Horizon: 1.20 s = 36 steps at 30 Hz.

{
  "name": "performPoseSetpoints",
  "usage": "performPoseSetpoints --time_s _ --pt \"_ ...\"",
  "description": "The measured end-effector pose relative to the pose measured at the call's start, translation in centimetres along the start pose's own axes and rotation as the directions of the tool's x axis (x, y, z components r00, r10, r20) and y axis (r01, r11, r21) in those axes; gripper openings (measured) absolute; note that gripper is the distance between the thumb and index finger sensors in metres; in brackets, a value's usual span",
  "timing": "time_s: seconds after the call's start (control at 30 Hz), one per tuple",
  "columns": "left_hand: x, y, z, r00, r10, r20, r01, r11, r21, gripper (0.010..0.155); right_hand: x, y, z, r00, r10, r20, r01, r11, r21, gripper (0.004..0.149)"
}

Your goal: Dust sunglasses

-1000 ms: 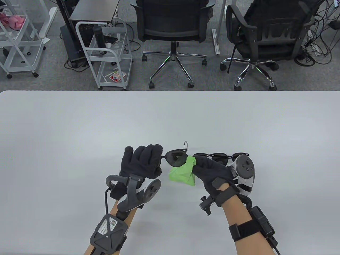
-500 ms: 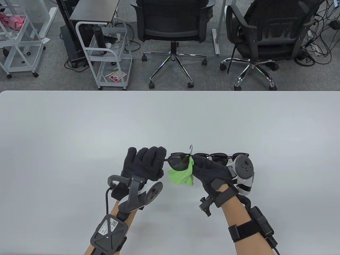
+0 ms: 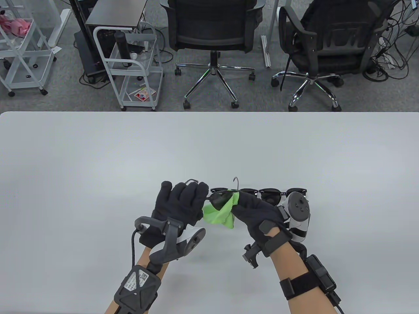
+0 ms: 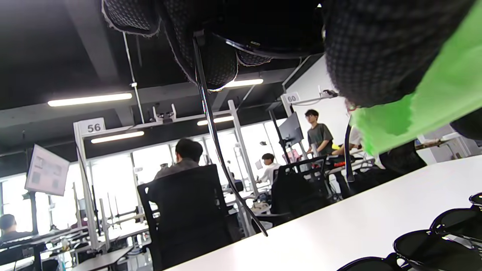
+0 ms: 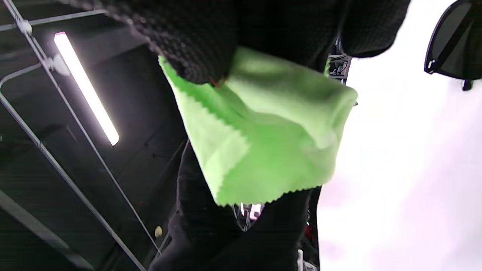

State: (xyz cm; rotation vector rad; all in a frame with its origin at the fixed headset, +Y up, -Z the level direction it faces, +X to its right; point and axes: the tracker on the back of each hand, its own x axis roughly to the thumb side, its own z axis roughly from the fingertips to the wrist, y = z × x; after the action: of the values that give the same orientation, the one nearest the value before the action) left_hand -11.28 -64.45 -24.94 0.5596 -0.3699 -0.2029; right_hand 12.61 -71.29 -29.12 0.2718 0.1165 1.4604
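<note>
My left hand (image 3: 183, 202) grips the left end of a pair of dark sunglasses (image 3: 220, 197), raised above the white table (image 3: 98, 157). Its thin temple arm (image 4: 214, 143) hangs down past the gloved fingers (image 4: 211, 56) in the left wrist view. My right hand (image 3: 252, 206) pinches a bright green cloth (image 3: 217, 213) against the lens of that pair. In the right wrist view the green cloth (image 5: 263, 135) hangs from my fingers (image 5: 196, 41). More dark sunglasses (image 3: 273, 193) lie on the table behind my right hand.
Spare sunglasses (image 4: 433, 248) sit on the table at the lower right of the left wrist view. Beyond the table's far edge stand two black office chairs (image 3: 212, 36) and a white trolley (image 3: 134, 68). People sit and stand at desks in the background.
Both hands have drifted a little to the right and up. The held sunglasses have tilted, a temple arm now shows above my left fingers, and the green cloth has slid left under the lens.
</note>
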Motion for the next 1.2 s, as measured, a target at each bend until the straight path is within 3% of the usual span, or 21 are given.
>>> performPoseSetpoints --time_s 0.2,0.37,0.47,0.63,0.77,0.9,1.0,1.13,1.2 --pt "1.8 0.3 0.2 0.997 -0.013 0.071 0.012 1.0 0.015 0.089 -0.2 1.2 0.5 0.994 -0.108 -0.025 0.104 0.989 -0.107 0.043" --pt "2.0 0.5 0.0 0.995 0.022 0.102 -0.021 1.0 -0.005 0.093 1.0 -0.1 0.7 0.997 0.025 0.075 -0.01 0.981 -0.192 0.042" --pt "1.7 0.4 -0.1 0.993 0.066 0.1 -0.064 0.998 -0.028 0.093 0.7 -0.2 0.7 0.998 -0.007 0.069 0.018 0.987 -0.157 0.044" --pt "1.6 0.4 0.1 0.992 0.064 0.107 -0.061 0.998 -0.029 0.094 0.3 1.4 0.1 0.987 -0.15 0.055 0.147 0.987 0.057 0.05" --pt "2.0 0.8 0.1 0.991 0.032 0.127 -0.032 0.999 -0.001 0.095 1.3 0.9 0.5 0.994 0.001 0.108 0.011 0.994 -0.104 0.042" --pt "2.1 0.5 -0.2 0.99 0.048 0.13 -0.047 0.999 -0.011 0.096 1.1 0.4 0.8 0.994 -0.032 0.108 0.05 0.983 -0.174 0.044" --pt "1.6 0.4 -0.2 0.993 0.052 0.108 -0.051 0.999 -0.018 0.097 1.0 0.3 0.7 0.994 -0.047 0.099 0.062 0.987 -0.151 0.046" --pt "0.7 0.0 -0.2 0.995 0.069 0.074 -0.066 0.997 -0.042 0.097 0.7 0.7 0.4 0.994 -0.088 0.068 0.091 0.995 -0.029 0.046" --pt "0.8 0.0 -0.1 0.995 0.058 0.083 -0.054 0.998 -0.044 0.096 1.0 0.8 0.4 0.996 -0.031 0.082 0.035 0.998 -0.053 0.045"
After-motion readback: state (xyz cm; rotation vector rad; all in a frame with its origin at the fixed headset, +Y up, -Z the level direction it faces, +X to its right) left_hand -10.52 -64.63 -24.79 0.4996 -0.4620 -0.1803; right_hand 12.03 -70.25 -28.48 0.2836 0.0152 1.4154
